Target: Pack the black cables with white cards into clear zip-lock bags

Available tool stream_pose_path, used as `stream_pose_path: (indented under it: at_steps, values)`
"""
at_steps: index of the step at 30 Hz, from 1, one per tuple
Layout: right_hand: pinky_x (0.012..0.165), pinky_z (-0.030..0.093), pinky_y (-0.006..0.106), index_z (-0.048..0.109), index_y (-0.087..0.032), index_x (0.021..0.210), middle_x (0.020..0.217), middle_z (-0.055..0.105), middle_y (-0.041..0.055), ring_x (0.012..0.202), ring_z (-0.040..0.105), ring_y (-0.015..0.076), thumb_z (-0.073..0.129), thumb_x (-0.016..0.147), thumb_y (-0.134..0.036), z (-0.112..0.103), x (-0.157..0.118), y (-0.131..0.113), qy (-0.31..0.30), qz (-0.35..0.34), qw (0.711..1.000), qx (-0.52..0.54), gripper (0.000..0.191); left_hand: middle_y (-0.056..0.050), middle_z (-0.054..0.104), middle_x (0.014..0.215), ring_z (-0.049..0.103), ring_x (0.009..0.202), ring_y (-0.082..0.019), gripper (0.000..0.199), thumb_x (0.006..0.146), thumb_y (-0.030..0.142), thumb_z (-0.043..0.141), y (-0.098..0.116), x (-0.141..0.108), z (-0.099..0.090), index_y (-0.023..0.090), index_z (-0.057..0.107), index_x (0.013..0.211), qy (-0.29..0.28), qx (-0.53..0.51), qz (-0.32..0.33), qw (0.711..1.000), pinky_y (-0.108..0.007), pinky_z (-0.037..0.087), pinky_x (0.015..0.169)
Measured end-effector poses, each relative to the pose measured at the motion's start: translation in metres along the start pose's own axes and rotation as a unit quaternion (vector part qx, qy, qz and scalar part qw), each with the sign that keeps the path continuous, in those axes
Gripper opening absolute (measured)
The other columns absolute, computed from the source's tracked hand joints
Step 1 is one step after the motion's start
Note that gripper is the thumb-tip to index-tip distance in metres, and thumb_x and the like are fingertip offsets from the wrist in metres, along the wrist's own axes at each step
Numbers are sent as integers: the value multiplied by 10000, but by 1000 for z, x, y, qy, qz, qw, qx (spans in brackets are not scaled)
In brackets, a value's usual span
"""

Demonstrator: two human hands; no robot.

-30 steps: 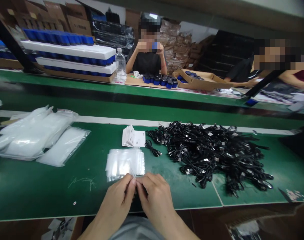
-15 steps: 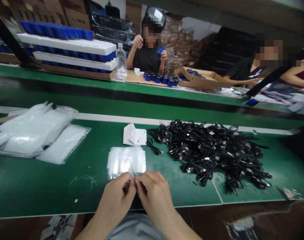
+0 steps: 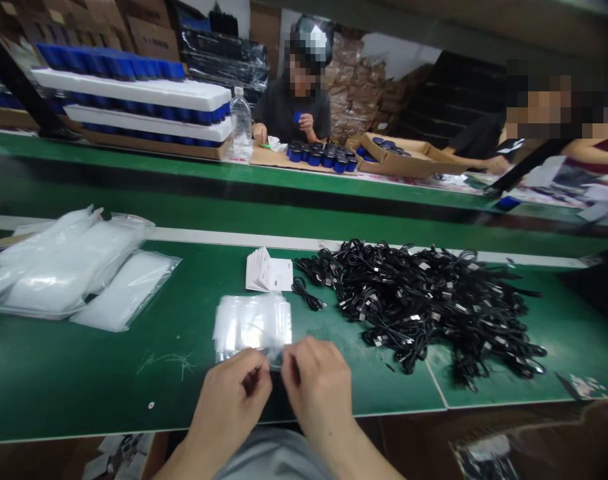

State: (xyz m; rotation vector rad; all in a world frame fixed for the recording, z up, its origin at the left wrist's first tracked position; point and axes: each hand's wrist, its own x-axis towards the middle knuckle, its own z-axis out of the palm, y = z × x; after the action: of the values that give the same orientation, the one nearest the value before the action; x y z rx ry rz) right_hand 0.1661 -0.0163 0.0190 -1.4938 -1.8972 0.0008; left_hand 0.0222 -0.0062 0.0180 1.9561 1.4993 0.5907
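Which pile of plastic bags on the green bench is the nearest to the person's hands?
The stack of small clear bags, just beyond the left hand and right hand. The other bags, bigger milky-white packs, lie farther left.

The green-topped workbench (image 3: 84, 380) carries white-filled plastic packs (image 3: 69, 267) at the left, a stack of clear plastic bags (image 3: 251, 327), a small pile of white cards (image 3: 269, 270), one coiled black cable (image 3: 307, 294) and a large tangled heap of black cables (image 3: 424, 300)

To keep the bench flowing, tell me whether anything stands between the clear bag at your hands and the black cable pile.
Only your right hand, on the pile side of the small clear plastic bag. Beyond it, bare green bench mat runs to the black cable pile.
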Motion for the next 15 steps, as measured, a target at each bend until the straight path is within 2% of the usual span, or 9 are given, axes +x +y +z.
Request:
stream_pose_path:
  at_steps: [2, 6, 10, 11, 14, 15]
  values:
    - [597, 331, 275, 555, -173, 671, 617, 563, 13, 568, 508, 166, 472, 839, -109, -6, 7, 1, -8, 36, 999, 16, 198, 67, 395, 518, 421, 471, -98, 237, 806, 242, 404, 1, -2, -2, 218, 376, 572, 10, -5, 3, 1000, -192, 323, 485]
    - [586, 352, 242, 585, -181, 787, 711, 617, 9, 631, 577, 157, 523, 832, -152, -9, 12, -1, -108, 63, 988, 94, 82, 74, 378, 501, 404, 450, -92, 255, 805, 249, 417, 3, -4, -8, 216, 365, 558, 33, -10, 8, 999, -189, 315, 468]
    - [582, 340, 256, 562, -188, 673, 633, 589, -2, 566, 546, 153, 516, 816, -119, -9, 17, 1, -117, 66, 990, 42, 166, 74, 351, 501, 383, 461, -96, 249, 791, 252, 414, -4, -3, -12, 213, 365, 550, 52, -7, -26, 998, -198, 300, 479]
    - [585, 346, 255, 562, -188, 673, 631, 588, -4, 566, 546, 151, 512, 814, -108, -10, 21, 2, -139, 75, 986, 53, 170, 73, 341, 503, 375, 469, -98, 255, 792, 260, 414, -7, -3, -13, 212, 356, 547, 51, -15, -39, 998, -202, 295, 484]
    - [661, 402, 250, 582, -189, 825, 768, 623, 6, 707, 587, 154, 554, 830, -169, -7, 47, 11, -227, 116, 950, 182, 35, 70, 320, 505, 355, 481, -104, 300, 810, 315, 410, -15, -1, -13, 215, 316, 542, 25, -66, -71, 995, -208, 286, 490]
    - [715, 416, 260, 574, -182, 913, 853, 625, 25, 796, 588, 164, 589, 826, -227, -3, 60, 14, -232, 138, 936, 224, 99, 70, 320, 504, 356, 482, -105, 312, 818, 331, 402, -17, 1, -13, 218, 309, 542, 17, -81, -76, 994, -209, 288, 490]
